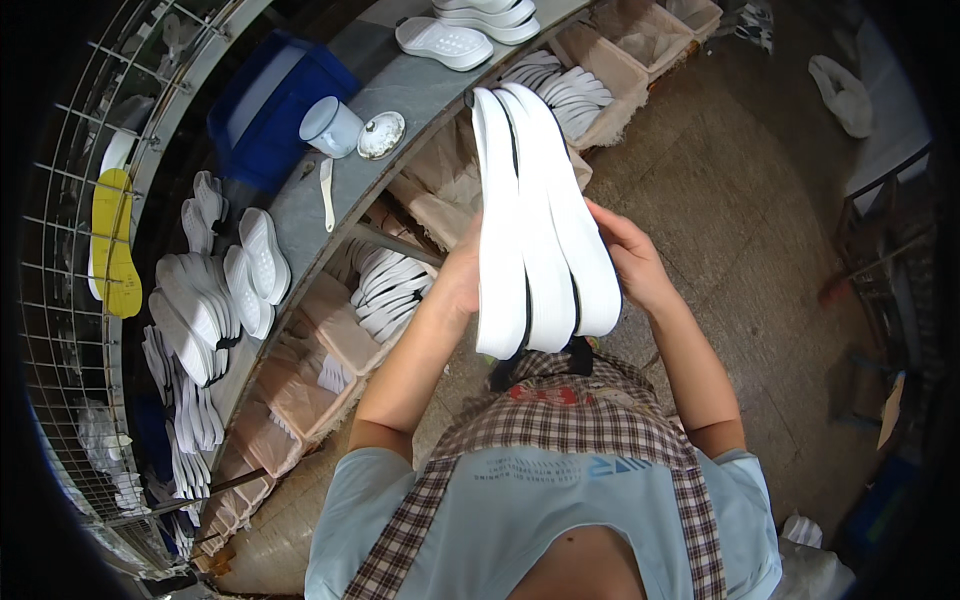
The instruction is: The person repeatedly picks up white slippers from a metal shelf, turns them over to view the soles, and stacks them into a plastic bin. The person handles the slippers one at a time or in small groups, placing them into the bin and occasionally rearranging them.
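Between my two hands is a stack of three white shoe soles [545,220], standing on their long edges with thin black lines along them. My left hand [463,268] grips the stack's left side; its fingers are mostly hidden behind the soles. On the other side my right hand [630,255] presses against the outer sole, fingers partly out of sight. The soles are held up in front of my checked apron [560,420], clear of the bench on the left.
A curved grey bench [400,85] carries a white enamel mug [330,127], its lid [381,135], a brush [327,195], a blue bin [270,110] and several white soles [195,300]. Lined bins [330,320] of soles stand below. A wire rack [75,250] holds a yellow insole [116,240].
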`<state>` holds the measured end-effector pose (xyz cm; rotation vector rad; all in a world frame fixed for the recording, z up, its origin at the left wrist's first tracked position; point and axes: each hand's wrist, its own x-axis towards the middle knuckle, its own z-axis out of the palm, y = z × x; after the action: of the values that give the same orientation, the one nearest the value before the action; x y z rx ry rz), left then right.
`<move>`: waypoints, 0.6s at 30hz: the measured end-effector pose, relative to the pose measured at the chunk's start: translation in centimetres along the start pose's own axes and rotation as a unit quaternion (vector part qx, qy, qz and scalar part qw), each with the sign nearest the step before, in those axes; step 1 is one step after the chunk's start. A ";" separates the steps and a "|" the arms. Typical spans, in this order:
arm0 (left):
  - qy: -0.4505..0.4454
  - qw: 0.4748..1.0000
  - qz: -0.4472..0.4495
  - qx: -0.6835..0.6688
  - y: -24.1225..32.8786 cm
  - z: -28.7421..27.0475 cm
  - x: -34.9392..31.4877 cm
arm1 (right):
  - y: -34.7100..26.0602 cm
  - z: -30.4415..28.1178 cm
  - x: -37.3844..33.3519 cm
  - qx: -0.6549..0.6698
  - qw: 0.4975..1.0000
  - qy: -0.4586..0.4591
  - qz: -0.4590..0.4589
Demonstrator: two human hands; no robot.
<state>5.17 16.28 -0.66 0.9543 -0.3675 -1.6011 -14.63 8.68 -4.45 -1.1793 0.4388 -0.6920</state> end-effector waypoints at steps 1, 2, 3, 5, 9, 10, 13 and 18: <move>0.001 1.000 0.007 0.011 0.1 -0.2 0.0 | 0.0 0.3 -0.2 0.028 1.000 0.004 0.002; 0.002 1.000 0.015 0.023 0.1 -0.5 0.1 | 0.0 0.7 -0.3 0.059 0.998 0.013 0.012; 0.011 0.999 0.030 0.026 0.0 -0.7 0.1 | -0.1 1.0 -0.4 0.090 0.996 0.022 0.020; 0.029 0.997 0.056 0.036 -0.1 -1.1 0.2 | -0.2 1.4 -0.7 0.098 0.994 0.036 0.030; 0.001 0.993 0.095 0.074 -0.2 -1.2 0.3 | 0.0 1.4 -1.1 0.135 0.990 0.031 0.023; 0.003 0.992 0.093 0.087 -0.1 -1.1 0.2 | 0.1 1.3 -1.1 0.152 0.988 0.016 0.010; 0.001 0.989 0.101 0.110 -0.1 -1.0 0.1 | 0.8 1.3 -1.0 0.166 0.986 -0.007 -0.030; 0.009 0.988 0.118 0.096 -0.4 -1.1 0.2 | 1.0 2.2 -1.1 0.005 0.997 0.034 -0.075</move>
<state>5.73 16.46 -1.72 1.0306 -0.6076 -1.3581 -13.79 11.16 -4.73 -1.1906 0.4071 -0.8655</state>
